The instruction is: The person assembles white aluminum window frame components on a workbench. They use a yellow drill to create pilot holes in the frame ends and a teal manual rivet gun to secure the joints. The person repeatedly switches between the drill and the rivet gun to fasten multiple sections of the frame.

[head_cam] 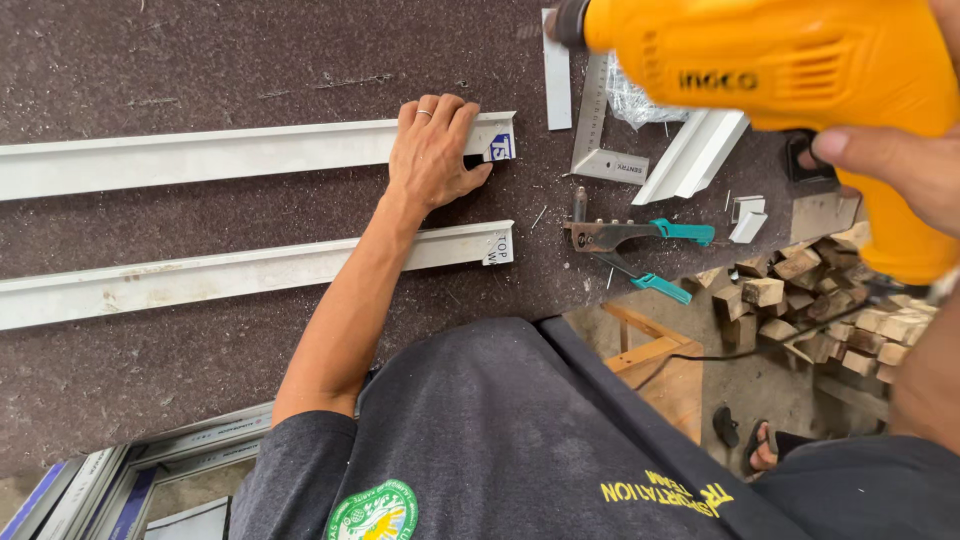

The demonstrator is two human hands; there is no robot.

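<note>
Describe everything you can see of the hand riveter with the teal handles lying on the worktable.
The hand riveter lies flat on the dark brown worktable, near its edge. It has a dull grey metal head with a short nose pointing away from the person, and two long handles with teal grips, spread open. No hand touches it. Small metal bits lie scattered around it, and a metal square rests just beyond.

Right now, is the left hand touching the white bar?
Touching. The head view shows the left hand pressed flat on the upper white bar, fingers over its far edge.
</note>
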